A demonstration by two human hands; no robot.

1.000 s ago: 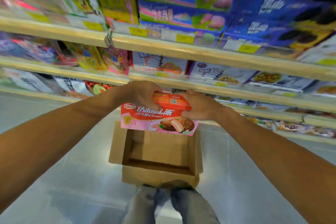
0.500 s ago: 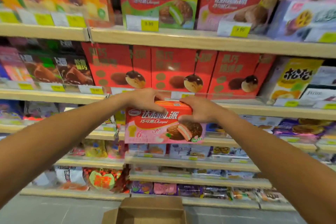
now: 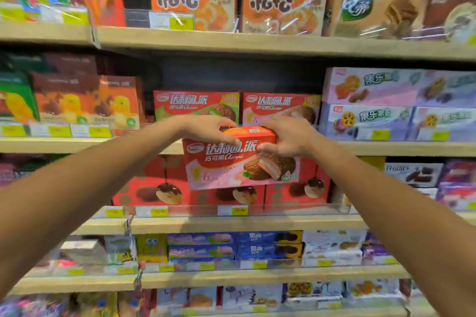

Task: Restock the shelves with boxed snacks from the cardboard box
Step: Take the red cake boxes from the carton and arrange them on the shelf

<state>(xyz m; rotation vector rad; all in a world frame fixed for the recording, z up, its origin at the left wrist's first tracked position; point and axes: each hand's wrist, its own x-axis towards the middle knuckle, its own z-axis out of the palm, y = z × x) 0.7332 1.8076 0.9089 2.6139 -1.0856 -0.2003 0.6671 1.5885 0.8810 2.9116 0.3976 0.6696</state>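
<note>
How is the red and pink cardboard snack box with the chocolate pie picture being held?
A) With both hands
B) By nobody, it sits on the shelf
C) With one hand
A: the left hand and the right hand both grip the top of the red and pink cardboard snack box.

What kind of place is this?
Probably a supermarket snack aisle: shelves packed with boxed snacks, yellow price tags along their edges, and a left hand and right hand holding a pink snack box.
</note>
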